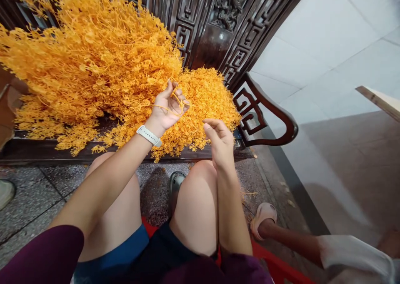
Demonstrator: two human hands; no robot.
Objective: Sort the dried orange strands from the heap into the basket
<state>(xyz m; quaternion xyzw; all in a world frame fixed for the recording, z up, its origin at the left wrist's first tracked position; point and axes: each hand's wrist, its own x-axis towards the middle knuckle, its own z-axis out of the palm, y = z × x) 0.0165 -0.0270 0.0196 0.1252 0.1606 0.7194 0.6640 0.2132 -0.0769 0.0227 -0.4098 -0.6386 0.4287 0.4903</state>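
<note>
Dark purple sleeves (46, 255) and blue shorts (121, 250) fill the foreground of the head camera's view, as a seated person holds both hands up before a bank of orange sprigs (100, 63). Palm up and fingers curled, the left grip (167, 111) loosely grasps a single thin orange sprig (160, 106), its stem crossing the palm and passing among the fingers. A pale watch band (149, 136) circles the wrist just below that grip. To its right and slightly nearer the camera, the right grip (222, 144) is raised with thumb and fingertips drawn close together; whether anything is pinched between them cannot be told.

The sprigs rise in a tall heap beyond and to the left of the left grip, while a lower mound spreads behind both grips, all resting on a dark wooden surface (28, 155). Past the grips stands the carved back (215, 38) of the bench; just right of the right grip curves its armrest (289, 128). Below and between the grips, a dark clog (176, 182) rests on the speckled floor (37, 188). Lower right of the right grip, another person's foot wears a pinkish clog (265, 213).
</note>
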